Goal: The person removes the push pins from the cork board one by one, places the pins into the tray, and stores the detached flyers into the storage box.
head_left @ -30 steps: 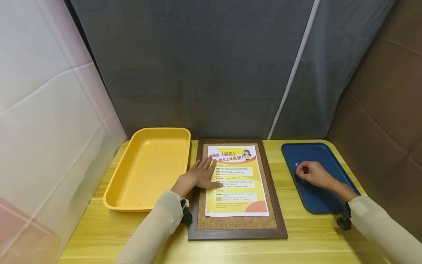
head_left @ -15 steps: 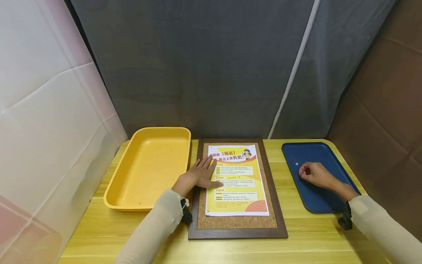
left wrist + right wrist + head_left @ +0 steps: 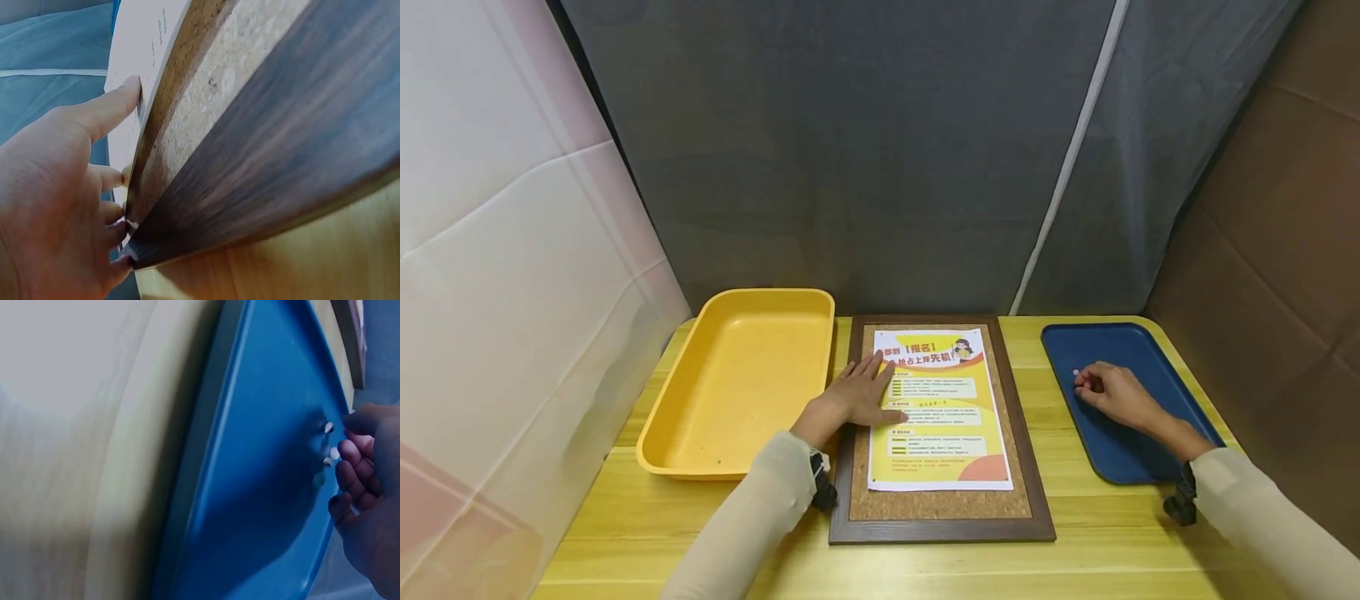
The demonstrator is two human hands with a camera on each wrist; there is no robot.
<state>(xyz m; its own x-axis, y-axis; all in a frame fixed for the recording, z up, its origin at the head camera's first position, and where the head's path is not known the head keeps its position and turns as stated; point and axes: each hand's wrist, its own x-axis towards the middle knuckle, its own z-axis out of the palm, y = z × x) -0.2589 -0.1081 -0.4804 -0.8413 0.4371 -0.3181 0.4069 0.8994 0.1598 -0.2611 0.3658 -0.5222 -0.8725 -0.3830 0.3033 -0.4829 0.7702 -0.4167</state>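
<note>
My left hand [image 3: 855, 396] lies with fingers spread on the left part of a yellow and white printed poster [image 3: 936, 467], pressing it against a framed cork board [image 3: 940, 507]. In the left wrist view, the thumb and fingertips of the left hand [image 3: 69, 169] touch the paper beyond the board's dark frame [image 3: 269, 137]. Over the left side of a blue tray [image 3: 1150, 462], my right hand [image 3: 1116, 396] has its fingers bent and fingertips close together beside a small pinkish round thumbtack [image 3: 1076, 372]. Whether a tack is between the fingertips cannot be made out.
In the right wrist view, several tiny pale pieces [image 3: 328, 427] and a green one [image 3: 319, 479] lie in the tray near the fingers. A yellow tray [image 3: 745, 383] stands left of the board. Grey cloth [image 3: 850, 167] hangs behind the wooden table [image 3: 925, 575].
My right hand drew slightly back from the tack half a second ago and is now close beside it again. The left hand and the poster have stayed in place.
</note>
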